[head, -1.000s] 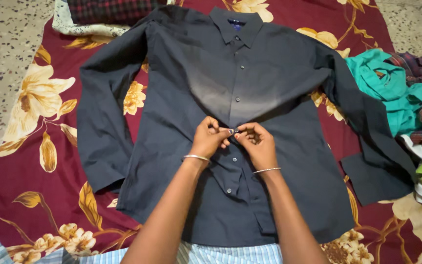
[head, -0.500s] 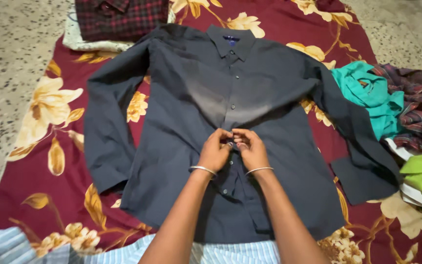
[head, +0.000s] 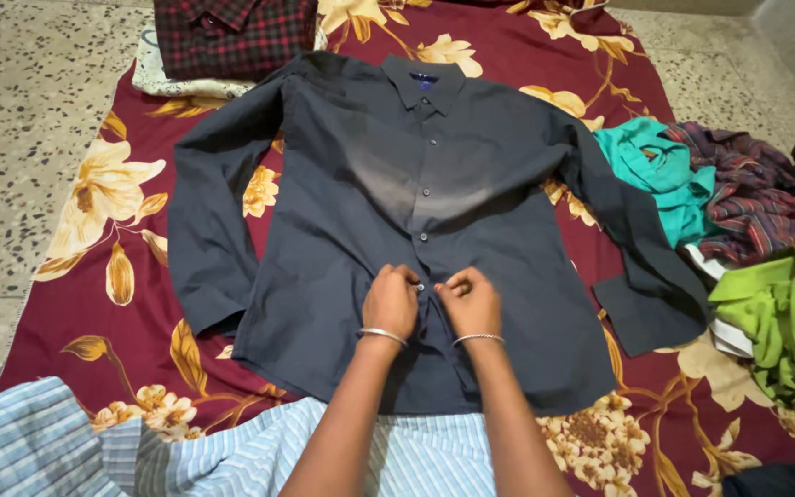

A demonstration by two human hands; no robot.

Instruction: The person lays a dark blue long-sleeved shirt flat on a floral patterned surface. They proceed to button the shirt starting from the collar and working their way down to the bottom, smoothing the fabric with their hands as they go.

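A dark navy long-sleeved shirt [head: 361, 212] lies flat, front up, on a maroon cloth with yellow flowers [head: 57, 304]. Its collar points away from me and both sleeves are spread out. My left hand [head: 390, 302] and my right hand [head: 469, 300] sit side by side on the shirt's button placket, low on the front. Each hand pinches the placket fabric around a small button between them. Both wrists wear a thin silver bangle.
A folded dark red plaid shirt [head: 232, 32] lies beyond the collar. A heap of clothes is at the right: teal [head: 660, 175], plaid [head: 756, 189], green [head: 784, 327]. A blue striped cloth [head: 232, 451] covers my lap. Speckled stone floor [head: 20, 101] surrounds the maroon cloth.
Both hands have moved down the placket toward me, from a middle button to a lower one. The view has tilted, so the shirt sits higher in the frame.
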